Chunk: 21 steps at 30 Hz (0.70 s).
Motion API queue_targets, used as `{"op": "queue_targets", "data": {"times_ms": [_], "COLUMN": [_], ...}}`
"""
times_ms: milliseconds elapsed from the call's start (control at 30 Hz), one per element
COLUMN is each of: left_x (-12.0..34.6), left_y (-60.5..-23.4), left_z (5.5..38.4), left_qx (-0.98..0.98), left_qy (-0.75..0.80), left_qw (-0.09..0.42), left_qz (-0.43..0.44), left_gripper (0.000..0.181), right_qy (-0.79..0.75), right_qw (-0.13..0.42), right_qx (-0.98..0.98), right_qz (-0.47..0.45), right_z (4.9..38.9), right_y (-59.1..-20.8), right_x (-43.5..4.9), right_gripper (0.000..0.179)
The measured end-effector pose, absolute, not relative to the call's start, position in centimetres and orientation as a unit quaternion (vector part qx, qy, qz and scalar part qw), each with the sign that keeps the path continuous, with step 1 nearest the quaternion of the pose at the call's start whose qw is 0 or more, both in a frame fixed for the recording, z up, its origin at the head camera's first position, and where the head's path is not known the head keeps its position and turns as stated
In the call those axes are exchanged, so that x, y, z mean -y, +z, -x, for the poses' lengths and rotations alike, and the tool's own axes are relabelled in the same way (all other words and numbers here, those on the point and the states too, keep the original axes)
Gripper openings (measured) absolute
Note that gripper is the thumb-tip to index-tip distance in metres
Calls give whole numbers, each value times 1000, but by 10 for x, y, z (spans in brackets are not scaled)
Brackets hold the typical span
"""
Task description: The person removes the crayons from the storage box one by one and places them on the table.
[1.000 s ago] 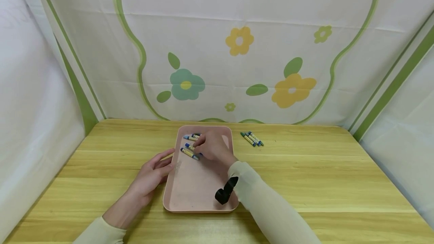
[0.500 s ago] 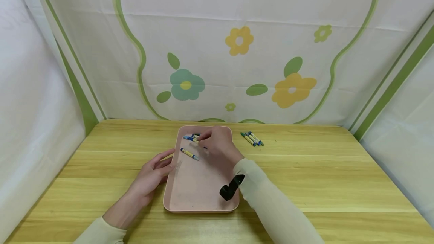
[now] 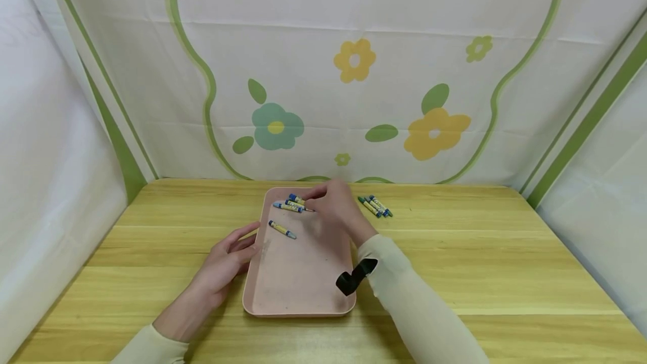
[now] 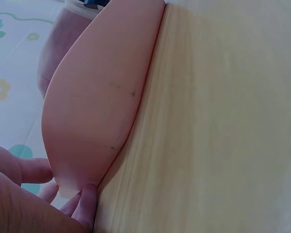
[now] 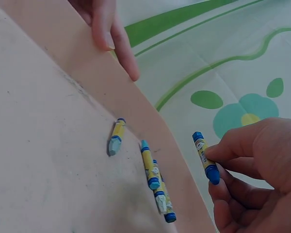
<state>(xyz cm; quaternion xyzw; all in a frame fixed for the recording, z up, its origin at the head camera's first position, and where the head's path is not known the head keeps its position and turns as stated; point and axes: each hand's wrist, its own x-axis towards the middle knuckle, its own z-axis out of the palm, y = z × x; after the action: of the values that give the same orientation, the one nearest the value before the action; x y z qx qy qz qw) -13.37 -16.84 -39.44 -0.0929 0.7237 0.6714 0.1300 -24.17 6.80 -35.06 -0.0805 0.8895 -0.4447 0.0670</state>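
My right hand (image 3: 337, 204) pinches a blue crayon (image 5: 203, 154) with a yellow wrapper between thumb and fingers, above the far end of a pink tray (image 3: 298, 280). Beneath it in the tray lies a small group of crayons, among them a light blue crayon (image 5: 148, 165) and a pale-tipped crayon (image 5: 159, 193). Apart from these, nearer me, rests a grey-blue crayon (image 3: 282, 230). My left hand (image 3: 224, 265) touches the tray's left side with extended fingers; in the left wrist view its fingertips meet the pink wall.
Several crayons (image 3: 375, 206) lie side by side on the wooden table (image 3: 480, 274), right of the tray. A white flowered cloth (image 3: 313, 72) hangs behind the table, and white cloth walls flank both sides. A black wrist mount (image 3: 356, 277) sticks out from my right sleeve.
My right hand has lifted the blue crayon from beside the grey-blue one and carried it away from me, to the far group. My left hand has stayed at the tray's side.
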Motion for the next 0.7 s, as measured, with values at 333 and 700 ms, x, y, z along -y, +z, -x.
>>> {"op": "queue_targets", "data": {"times_ms": [333, 700], "left_x": [169, 168], "left_y": [-395, -394], "left_z": [133, 134], "left_qx": [-721, -721], "left_qy": [675, 675], "left_qw": [127, 127], "left_qz": [92, 91], "left_gripper": [56, 56], "right_qy": [-481, -486], "right_qw": [50, 13], "right_qx": [-874, -873], "right_qz": [57, 34], "right_z": [237, 235], "right_y": [-345, -352], "right_x": [-86, -117], "right_gripper": [13, 15]}}
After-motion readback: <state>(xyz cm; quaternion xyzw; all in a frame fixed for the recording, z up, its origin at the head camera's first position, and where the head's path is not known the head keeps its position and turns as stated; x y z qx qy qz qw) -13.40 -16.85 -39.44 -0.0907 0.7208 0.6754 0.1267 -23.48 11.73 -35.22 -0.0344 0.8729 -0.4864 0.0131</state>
